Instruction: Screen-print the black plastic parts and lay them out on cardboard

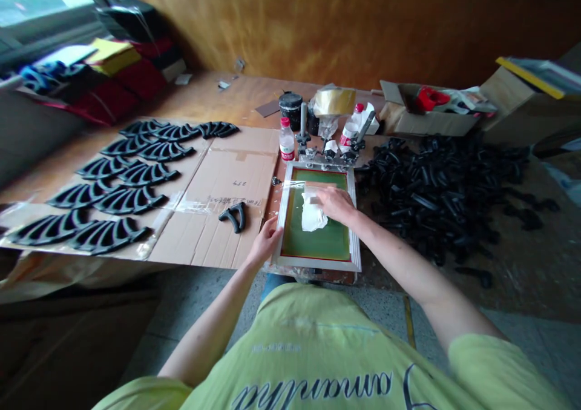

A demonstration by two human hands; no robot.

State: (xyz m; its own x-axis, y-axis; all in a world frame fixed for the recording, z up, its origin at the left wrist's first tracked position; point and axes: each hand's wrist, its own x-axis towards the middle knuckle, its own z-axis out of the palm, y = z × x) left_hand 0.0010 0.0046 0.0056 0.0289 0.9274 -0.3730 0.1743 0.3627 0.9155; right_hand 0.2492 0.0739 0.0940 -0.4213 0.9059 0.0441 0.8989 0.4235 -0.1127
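A silk-screen frame [355, 231] with a pale metal rim and green mesh lies in front of me, its far end at a set of metal clamps [324, 155]. My left hand [267, 240] is closed at the frame's left rail, its fingertips partly hidden. Over the mesh, my right hand [334, 204] is closed on a crumpled white cloth [314, 217], which rests on the green surface. One black forked plastic part [233, 217] lies on the cardboard left of my left hand.
Fanned rows of black parts [131, 198] cover the cardboard [218, 186] at left. A heap of black parts [431, 186] is at right. Behind the frame stand red-capped bottles [287, 140], a black tub [290, 108] and tape rolls [334, 102]. An open carton [436, 122] sits back right.
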